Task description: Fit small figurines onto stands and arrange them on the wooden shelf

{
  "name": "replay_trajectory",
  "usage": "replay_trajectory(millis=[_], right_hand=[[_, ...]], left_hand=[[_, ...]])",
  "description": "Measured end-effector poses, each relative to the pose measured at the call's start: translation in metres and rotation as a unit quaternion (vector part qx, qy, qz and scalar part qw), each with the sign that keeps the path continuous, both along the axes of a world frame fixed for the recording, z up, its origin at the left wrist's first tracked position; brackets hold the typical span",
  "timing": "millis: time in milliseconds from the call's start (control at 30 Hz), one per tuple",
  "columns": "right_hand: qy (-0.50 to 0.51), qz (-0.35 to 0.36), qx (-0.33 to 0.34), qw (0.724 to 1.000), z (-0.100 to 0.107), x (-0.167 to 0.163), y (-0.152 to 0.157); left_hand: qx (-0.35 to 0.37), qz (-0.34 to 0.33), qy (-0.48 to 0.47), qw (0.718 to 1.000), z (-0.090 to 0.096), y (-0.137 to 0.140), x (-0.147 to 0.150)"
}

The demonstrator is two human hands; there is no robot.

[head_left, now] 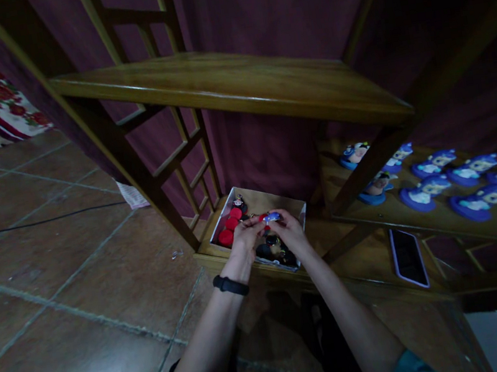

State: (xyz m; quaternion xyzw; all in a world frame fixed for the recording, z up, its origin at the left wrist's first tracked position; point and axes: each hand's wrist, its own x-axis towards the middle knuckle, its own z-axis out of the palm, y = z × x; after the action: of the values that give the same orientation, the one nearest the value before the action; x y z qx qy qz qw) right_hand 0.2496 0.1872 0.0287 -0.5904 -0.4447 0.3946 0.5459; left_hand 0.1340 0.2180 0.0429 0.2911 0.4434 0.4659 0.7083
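A small figurine with a blue top (272,217) is pinched between the fingertips of both hands, low over an open cardboard box. My left hand (249,235), with a black band on its wrist, closes on it from the left. From the other side my right hand (289,230) grips it, fingers bent. Inside the white-rimmed box (297,208), several red round pieces (231,225) lie at the left. A dark figurine (239,202) stands in its far left corner, and more dark figurines (275,248) lie beneath my hands, partly hidden.
The box rests on the low shelf of a wooden stand, below an overhanging wooden board (232,85). To the right, several blue figurines (426,189) stand on a higher shelf (390,220). A phone (408,257) lies below them. A cable (41,221) crosses the tiled floor.
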Motion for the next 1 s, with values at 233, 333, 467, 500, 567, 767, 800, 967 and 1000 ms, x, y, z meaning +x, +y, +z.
replay_trajectory(millis=[233,333,467,500,567,767,800,967,1000], right_hand=[[0.021,0.006,0.000,1.000,-0.006,0.001,0.001],[0.022,0.005,-0.001,1.000,-0.006,0.001,0.001],[0.021,0.004,0.006,1.000,-0.007,0.002,0.002],[0.022,0.004,0.008,1.000,-0.007,0.002,0.002],[0.021,0.001,0.010,1.000,-0.007,0.002,0.002],[0.021,0.003,0.023,1.000,-0.004,0.000,0.000],[0.022,0.004,0.024,0.999,-0.003,0.000,-0.001],[0.012,-0.006,0.020,1.000,-0.006,0.002,0.000],[0.009,-0.009,0.019,1.000,-0.006,0.003,0.000]], left_hand=[[-0.021,-0.017,0.011,1.000,0.005,-0.002,-0.004],[-0.013,-0.011,0.011,1.000,0.007,-0.003,-0.004],[0.000,0.001,0.010,1.000,0.008,-0.003,-0.001],[0.007,0.004,0.011,1.000,0.008,-0.003,-0.001],[0.026,0.006,0.017,0.999,0.006,-0.003,0.000],[0.062,0.026,0.050,0.996,0.000,-0.003,0.003],[0.066,0.027,0.054,0.996,0.000,-0.003,0.003],[0.086,0.008,0.058,0.995,-0.004,-0.004,0.004],[0.091,0.004,0.058,0.994,-0.004,-0.004,0.005]])
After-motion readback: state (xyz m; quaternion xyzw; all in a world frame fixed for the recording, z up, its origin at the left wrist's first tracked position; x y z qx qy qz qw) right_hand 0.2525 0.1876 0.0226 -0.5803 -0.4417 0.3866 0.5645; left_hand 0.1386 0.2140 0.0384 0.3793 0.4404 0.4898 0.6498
